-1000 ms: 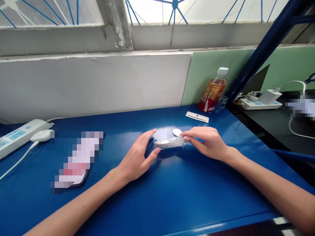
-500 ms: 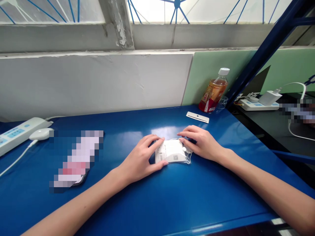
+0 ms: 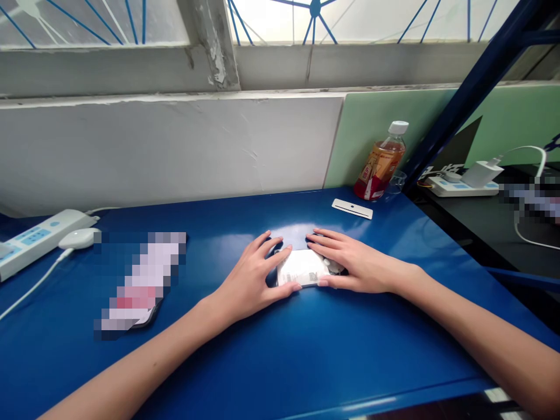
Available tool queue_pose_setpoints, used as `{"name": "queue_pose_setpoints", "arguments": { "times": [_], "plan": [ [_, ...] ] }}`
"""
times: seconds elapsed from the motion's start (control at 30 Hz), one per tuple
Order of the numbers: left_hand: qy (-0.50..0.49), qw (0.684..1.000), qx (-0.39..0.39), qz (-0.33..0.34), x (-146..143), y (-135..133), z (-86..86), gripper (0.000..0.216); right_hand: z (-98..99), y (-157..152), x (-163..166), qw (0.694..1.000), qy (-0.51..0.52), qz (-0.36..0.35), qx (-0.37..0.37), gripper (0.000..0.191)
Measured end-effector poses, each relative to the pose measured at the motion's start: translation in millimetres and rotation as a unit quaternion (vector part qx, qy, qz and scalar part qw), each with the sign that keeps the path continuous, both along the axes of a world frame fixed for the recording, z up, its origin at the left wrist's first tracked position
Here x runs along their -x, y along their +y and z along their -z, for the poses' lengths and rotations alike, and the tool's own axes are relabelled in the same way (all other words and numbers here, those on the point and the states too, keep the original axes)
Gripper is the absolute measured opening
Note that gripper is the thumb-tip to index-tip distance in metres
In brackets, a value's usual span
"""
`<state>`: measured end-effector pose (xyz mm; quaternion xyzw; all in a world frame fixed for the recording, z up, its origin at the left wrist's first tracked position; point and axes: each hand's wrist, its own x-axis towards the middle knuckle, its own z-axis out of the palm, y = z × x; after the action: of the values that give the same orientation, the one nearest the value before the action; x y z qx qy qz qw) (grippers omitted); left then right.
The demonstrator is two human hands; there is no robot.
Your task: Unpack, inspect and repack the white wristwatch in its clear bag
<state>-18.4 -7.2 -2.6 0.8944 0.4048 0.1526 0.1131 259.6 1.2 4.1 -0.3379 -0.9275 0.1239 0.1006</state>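
Note:
A small white packet (image 3: 301,267) in clear plastic lies on the blue table, with printed text and a square code on its face. My left hand (image 3: 249,271) is at its left end, fingers spread, thumb by the near edge and forefinger by the far edge. Over the right end lies my right hand (image 3: 354,262), its fingers stretched out and apart, the thumb at the near edge. Part of the clear wrapping and a small white bit beside the packet are half hidden under the right hand. Neither hand's fingers are closed round the packet.
On the blue table (image 3: 271,361), a phone (image 3: 146,280), blurred out, lies left. Beyond it are a white charger (image 3: 79,238) and a power strip (image 3: 44,239). Behind my right hand are a flat white slotted piece (image 3: 352,209), a drink bottle (image 3: 380,166) and a blue post (image 3: 464,87).
My right hand has opened out from bent fingers near the packet's right corner to a flat spread over that end. My left fingers have spread a little more; the packet stays nearly in place.

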Motion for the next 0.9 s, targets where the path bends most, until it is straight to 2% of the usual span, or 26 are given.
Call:
{"name": "queue_pose_setpoints", "arguments": {
  "times": [0.43, 0.77, 0.9],
  "plan": [
    [-0.022, 0.999, -0.01, -0.036, 0.1, -1.3, 2.7, 0.076, 1.5, -0.9, 3.3, 0.999, 0.027, 0.003, -0.035, 0.066],
    [-0.025, 0.999, -0.009, -0.032, 1.5, -1.0, 1.7, 0.083, -0.7, -0.7, 2.4, 0.999, 0.019, 0.003, -0.037, 0.069],
    [-0.031, 0.999, -0.004, -0.008, 2.2, -1.4, 2.1, 0.074, -0.7, -1.6, 1.8, 0.999, 0.02, 0.003, -0.029, 0.071]
  ]
}}
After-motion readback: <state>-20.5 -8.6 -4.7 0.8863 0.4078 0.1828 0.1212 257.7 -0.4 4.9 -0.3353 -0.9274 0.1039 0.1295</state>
